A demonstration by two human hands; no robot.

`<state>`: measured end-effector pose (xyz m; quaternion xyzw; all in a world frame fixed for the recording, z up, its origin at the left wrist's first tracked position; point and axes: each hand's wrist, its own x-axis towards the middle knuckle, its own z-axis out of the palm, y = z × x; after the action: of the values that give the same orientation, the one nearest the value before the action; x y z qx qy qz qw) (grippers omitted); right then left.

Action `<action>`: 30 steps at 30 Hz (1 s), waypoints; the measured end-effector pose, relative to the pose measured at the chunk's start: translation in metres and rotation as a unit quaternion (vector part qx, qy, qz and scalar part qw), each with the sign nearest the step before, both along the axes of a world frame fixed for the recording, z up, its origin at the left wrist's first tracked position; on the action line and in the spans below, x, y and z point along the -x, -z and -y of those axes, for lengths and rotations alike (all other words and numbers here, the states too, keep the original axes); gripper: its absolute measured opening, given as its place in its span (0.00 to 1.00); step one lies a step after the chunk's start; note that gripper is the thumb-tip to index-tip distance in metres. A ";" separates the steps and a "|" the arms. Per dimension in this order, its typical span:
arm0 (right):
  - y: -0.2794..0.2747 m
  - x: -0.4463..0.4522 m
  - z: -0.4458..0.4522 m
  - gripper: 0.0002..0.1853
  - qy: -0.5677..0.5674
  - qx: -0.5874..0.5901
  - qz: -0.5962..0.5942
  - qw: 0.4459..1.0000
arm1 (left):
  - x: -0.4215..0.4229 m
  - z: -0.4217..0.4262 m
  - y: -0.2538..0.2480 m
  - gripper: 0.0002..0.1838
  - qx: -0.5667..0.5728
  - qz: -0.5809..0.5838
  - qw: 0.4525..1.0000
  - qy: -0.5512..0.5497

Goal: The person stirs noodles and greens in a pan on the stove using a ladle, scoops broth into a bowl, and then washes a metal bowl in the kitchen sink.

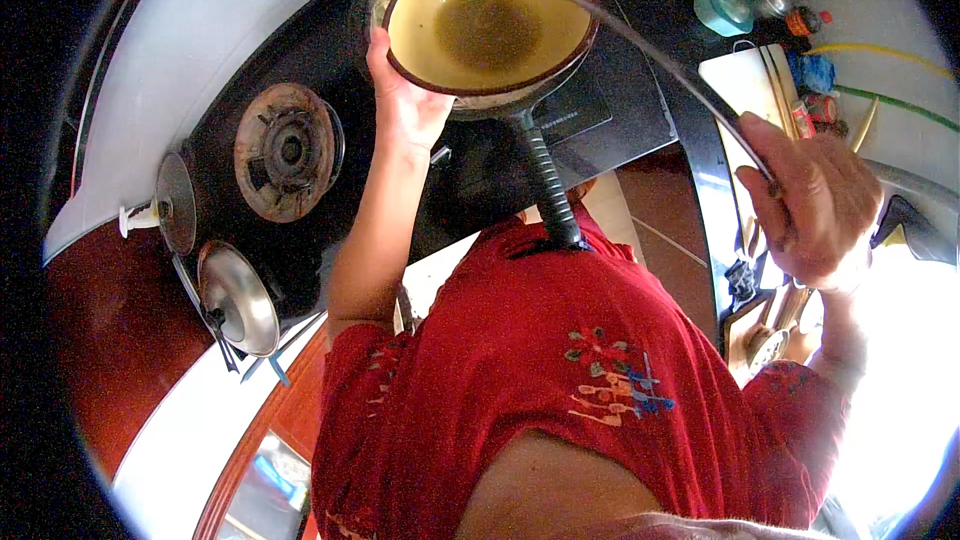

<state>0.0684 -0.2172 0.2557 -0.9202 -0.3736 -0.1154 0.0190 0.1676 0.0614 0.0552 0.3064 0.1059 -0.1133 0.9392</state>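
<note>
My left hand (410, 100) grips the near-left rim of a yellowish bowl (490, 30) with a brown rim. The bowl is tilted, and its inside shows a dark patch in the middle. Directly beneath it is a wok or pan, mostly hidden, whose black ribbed handle (548, 175) points towards my body. My right hand (815, 200) is closed round the end of a long thin metal utensil (665, 60). Its far end reaches over the bowl's back rim and is blurred, so its kind is unclear.
A second burner (290, 150) lies left on the black stove. Beyond it stand a round lid (177, 205) and a shiny metal lid (245, 300). On the right are a cutting board (740, 80), a teal container (725, 5) and several bottles.
</note>
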 end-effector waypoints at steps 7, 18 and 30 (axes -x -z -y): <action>-0.008 0.003 0.006 0.19 -0.047 0.021 -0.052 0.997 | -0.001 -0.014 0.003 0.33 0.000 -0.025 1.000 -0.016; -0.016 -0.008 0.014 0.18 -0.024 0.021 0.008 0.999 | 0.002 -0.021 -0.011 0.35 -0.088 0.043 0.994 -0.055; 0.044 -0.029 0.011 0.14 0.230 -0.268 -0.168 0.920 | -0.038 -0.064 -0.026 0.47 -0.515 0.236 0.818 -0.098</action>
<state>0.0971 -0.2277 0.2115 -0.9469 -0.0984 -0.0563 0.3008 0.2058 0.1256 0.0815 0.7508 -0.0470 0.1260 0.6467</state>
